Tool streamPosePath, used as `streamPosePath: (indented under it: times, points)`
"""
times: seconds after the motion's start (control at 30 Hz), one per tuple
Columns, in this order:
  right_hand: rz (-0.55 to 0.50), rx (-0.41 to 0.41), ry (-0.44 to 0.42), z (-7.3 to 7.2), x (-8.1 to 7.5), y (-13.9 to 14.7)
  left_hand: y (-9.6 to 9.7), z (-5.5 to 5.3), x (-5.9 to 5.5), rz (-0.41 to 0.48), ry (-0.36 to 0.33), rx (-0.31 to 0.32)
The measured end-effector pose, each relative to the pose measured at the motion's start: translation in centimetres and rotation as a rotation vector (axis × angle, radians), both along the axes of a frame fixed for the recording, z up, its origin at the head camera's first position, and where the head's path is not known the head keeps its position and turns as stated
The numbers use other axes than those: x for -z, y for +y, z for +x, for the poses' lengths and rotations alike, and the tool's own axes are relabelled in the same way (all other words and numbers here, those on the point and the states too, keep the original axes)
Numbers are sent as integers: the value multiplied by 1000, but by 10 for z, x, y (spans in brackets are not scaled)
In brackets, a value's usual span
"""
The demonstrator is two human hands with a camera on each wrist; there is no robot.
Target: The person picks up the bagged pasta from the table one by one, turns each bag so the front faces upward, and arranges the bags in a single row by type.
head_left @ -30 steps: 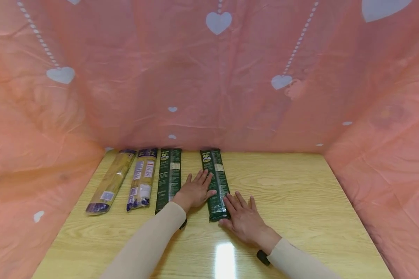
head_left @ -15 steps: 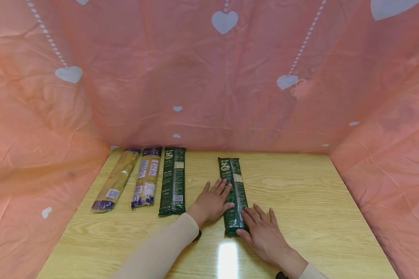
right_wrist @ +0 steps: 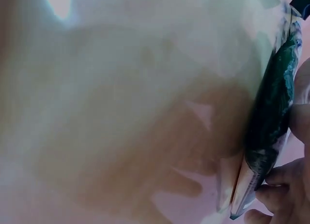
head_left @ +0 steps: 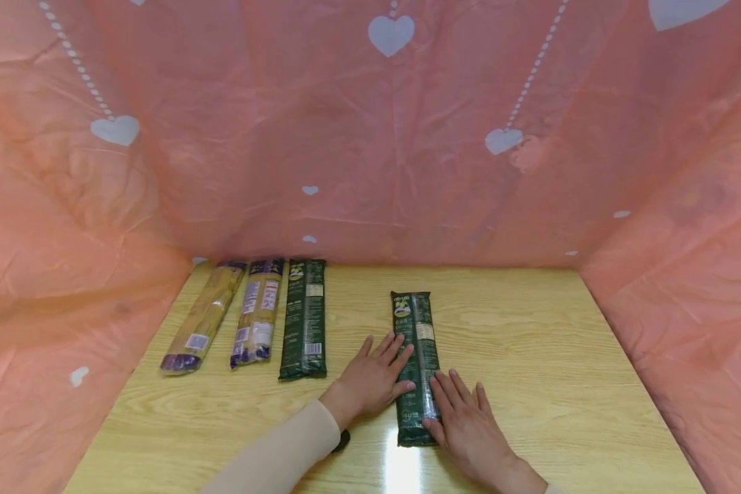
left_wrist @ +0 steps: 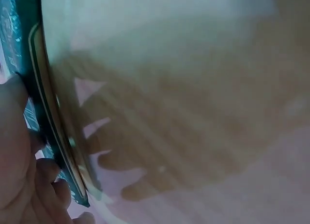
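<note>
No real grip tbh, left hand (head_left: pixel 372 376) and right hand (head_left: pixel 472 427) just touch opposite sides of one green packet (head_left: pixel 421 363), fingers loosely straight, probably so it can't twist

A long dark green packet (head_left: pixel 421 367) — glossy and printed — lies flat, just right of the middle. Its far end angles slightly left.

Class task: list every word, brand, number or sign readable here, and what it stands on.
"Olivoila", apparently: nearer green packet.
"mm", number before it unclear: same packet and farther green packet.
Too small or blurred: their other print, and all print on the leftmost purple-ended packet and its purple-ended neighbour.
</note>
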State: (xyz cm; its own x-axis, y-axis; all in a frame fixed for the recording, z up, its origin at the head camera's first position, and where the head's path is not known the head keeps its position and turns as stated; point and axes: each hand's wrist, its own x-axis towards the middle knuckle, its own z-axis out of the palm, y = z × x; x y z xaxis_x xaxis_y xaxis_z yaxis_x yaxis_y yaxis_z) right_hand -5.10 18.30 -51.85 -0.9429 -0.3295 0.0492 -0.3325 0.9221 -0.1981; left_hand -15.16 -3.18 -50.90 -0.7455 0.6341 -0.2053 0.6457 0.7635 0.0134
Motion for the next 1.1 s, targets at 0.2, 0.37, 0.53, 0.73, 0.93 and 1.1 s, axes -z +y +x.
streamPosePath:
  times: [0.2,0.37,0.53,0.73,0.93,1.1]
  points:
    - [6,-2,-56,15,1,-2,-6,21,-2,36,4,10]
    - [-12,-2,-84,25,2,-3,-10,31,-3,41,22,30]
    - [14,15,-28,29,3,-2,-7,16,-9,59,64,75]
    - [60,80,97,31,5,0,7,-36,-20,49,266,155]
    - [63,64,276,32,12,2,22,-78,-21,-48,355,144]
    - [97,28,385,32,18,3,34,-99,-14,-100,395,116]
